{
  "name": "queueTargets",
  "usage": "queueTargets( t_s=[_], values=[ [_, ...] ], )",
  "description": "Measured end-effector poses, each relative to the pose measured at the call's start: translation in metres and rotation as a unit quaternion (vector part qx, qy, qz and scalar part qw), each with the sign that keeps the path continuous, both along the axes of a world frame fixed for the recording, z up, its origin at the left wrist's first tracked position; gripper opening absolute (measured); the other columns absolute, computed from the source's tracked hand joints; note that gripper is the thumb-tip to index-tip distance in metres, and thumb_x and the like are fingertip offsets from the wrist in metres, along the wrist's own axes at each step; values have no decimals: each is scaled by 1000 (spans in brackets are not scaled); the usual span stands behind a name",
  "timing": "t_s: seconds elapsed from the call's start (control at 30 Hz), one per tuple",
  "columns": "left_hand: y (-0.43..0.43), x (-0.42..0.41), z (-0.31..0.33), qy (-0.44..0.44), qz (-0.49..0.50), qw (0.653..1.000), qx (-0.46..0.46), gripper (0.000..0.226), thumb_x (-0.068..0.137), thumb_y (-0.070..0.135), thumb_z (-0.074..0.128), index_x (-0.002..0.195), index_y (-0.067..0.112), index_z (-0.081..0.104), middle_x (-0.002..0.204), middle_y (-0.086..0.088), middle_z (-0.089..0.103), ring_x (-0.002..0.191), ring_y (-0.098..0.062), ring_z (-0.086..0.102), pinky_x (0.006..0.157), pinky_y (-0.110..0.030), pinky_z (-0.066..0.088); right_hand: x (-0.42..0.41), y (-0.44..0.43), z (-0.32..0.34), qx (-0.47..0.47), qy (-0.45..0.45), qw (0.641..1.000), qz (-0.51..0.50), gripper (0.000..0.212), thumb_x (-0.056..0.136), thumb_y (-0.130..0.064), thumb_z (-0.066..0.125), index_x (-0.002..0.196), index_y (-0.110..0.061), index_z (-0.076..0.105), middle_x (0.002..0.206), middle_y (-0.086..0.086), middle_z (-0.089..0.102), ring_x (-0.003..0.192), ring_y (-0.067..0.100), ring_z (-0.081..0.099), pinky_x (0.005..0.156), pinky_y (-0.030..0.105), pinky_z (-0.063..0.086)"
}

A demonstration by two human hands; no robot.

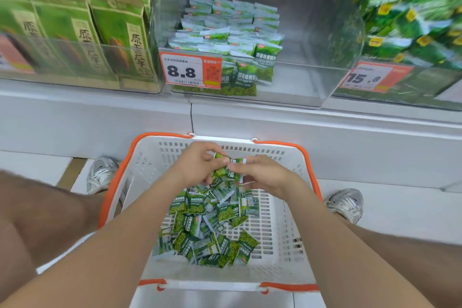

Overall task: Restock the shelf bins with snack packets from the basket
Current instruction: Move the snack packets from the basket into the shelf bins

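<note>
Shop aisle, white shelf (275, 117) low to the floor, clear plastic bins along it. Middle bin (312, 75) is part filled: green snack packets (225, 30) stacked in rows on its left side, orange price tag (190, 70) reading 8.8 on the front. Left bin holds upright green cartons (115, 32); right bin holds bigger green bags (410, 15), blurred, with a 15.8 tag (367, 78). White basket (282, 237) with orange handles sits on the floor just in front of the shelf, between two silver sneakers (101, 174). Loose pile of packets (207, 230) lies in the basket's bottom, mostly centre and left. Left hand (197, 165) and right hand (262, 172) meet above the far end of the basket, both with fingers curled, pinching the same small bunch of held packets (225, 170) between them, lifted clear of the pile.
</note>
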State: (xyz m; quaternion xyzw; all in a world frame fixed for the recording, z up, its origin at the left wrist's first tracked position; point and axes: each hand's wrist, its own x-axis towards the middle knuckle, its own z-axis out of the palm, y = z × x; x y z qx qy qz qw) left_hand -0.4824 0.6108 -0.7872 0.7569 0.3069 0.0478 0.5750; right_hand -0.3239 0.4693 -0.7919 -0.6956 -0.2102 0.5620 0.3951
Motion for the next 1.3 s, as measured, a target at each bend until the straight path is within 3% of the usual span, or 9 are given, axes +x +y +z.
queueTargets(
  t_s=[0.17, 0.27, 0.47, 0.57, 0.7, 0.83, 1.03, 1.17, 1.3],
  values=[
    [0, 2, 23, -21, 52, 998, 19, 26, 105, 43, 59, 99, 21, 70, 55, -14, 66, 49, -24, 59, 49, -24, 43, 0, 1, 22, 117, 62, 991, -37, 43, 89, -15, 81, 122, 7, 67, 117, 29, 71, 104, 37, 73, 86, 34, 60],
    [-2, 4, 33, -45, 66, 997, 23, 30, 106, 44, 55, 97, 20, 70, 55, -13, 65, 50, -22, 60, 54, -25, 48, -2, 0, 39, 138, 47, 988, -41, 42, 87, -13, 83, 123, 2, 68, 115, 22, 75, 100, 36, 75, 83, 36, 61],
    [-12, 17, 56, -110, 100, 989, 21, 36, 111, 27, 50, 85, 5, 64, 64, -11, 71, 56, -31, 69, 62, -45, 62, -3, 9, 82, 217, -160, 955, -120, 8, 88, -7, 76, 95, -5, 74, 77, 6, 73, 63, 21, 66, 57, 28, 49],
    [-19, 25, 76, -151, 114, 967, 170, 40, 109, 30, 49, 73, 14, 58, 60, -5, 67, 50, -22, 62, 54, -38, 49, -4, 17, 119, 259, -332, 902, -94, 4, 78, -15, 68, 81, -13, 70, 60, 0, 55, 51, 15, 47, 47, 32, 44],
    [-23, 35, 112, -231, 181, 869, 398, 22, 102, 24, 49, 82, 17, 56, 66, 5, 54, 62, -24, 51, 55, -42, 39, -5, 21, 177, 359, -530, 757, -132, 9, 69, -19, 66, 76, -13, 68, 66, -1, 57, 58, 10, 49, 55, 26, 38],
    [-17, 47, 148, -284, 169, 790, 517, 10, 87, 6, 58, 96, 11, 63, 95, 1, 58, 89, -23, 52, 77, -38, 39, 14, 26, 209, 381, -596, 658, -260, 12, 77, -15, 67, 88, -15, 71, 81, -4, 62, 70, 9, 55, 68, 19, 43],
    [4, 57, 150, -106, 93, 793, 593, 42, 86, 27, 58, 126, 16, 65, 139, -1, 63, 144, -30, 44, 125, -50, 20, 65, 38, 212, 154, -610, 767, -128, 25, 87, -24, 74, 112, -25, 72, 100, -4, 66, 106, 30, 63, 91, 34, 49],
    [9, 59, 149, -61, 87, 782, 614, 27, 83, 30, 56, 106, 20, 67, 104, 3, 69, 111, -27, 58, 107, -45, 36, 71, 60, 222, 87, -573, 810, -86, 27, 82, -15, 75, 106, -24, 75, 96, 1, 61, 122, 27, 56, 83, 30, 50],
    [8, 60, 151, -58, 100, 780, 615, 20, 84, 30, 55, 98, 21, 66, 89, 4, 66, 95, -27, 58, 97, -43, 39, 75, 77, 228, 2, -531, 847, -26, 20, 80, -8, 77, 96, -20, 77, 96, 5, 62, 81, 13, 68, 49, 12, 49]
  ],
)
